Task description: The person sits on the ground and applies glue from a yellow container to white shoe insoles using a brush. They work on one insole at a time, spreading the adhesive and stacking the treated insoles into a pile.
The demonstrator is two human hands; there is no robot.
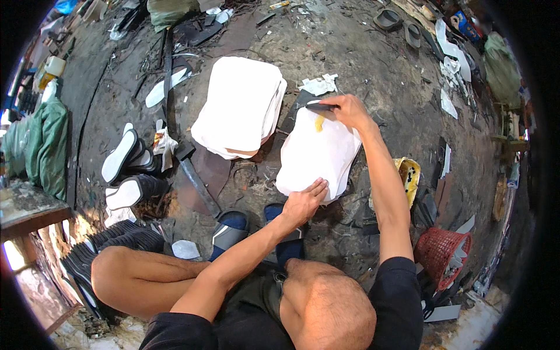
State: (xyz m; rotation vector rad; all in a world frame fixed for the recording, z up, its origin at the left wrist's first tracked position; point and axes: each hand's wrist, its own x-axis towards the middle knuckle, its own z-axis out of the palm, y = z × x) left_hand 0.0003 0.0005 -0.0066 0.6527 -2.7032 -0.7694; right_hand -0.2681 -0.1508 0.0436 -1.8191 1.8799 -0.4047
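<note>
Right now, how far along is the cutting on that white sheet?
Done: a stack of white sheets lies set aside to the left. In hand: left hand pins the near edge of the white sheet; right hand works a dark tool at its far edge. Left: most of the sheet looks uncut.

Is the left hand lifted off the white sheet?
No, the left hand presses flat on the near edge of the white sheet.

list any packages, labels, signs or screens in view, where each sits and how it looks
Blue printed box: top right on the floor, small, rectangular, blue with red and white print.
Pale plastic container: far left edge, squarish, cream with a yellow part beside it.
Yellow printed bag: right of the person's right forearm, crumpled, yellow with dark marks.
No signs or screens show.
</note>
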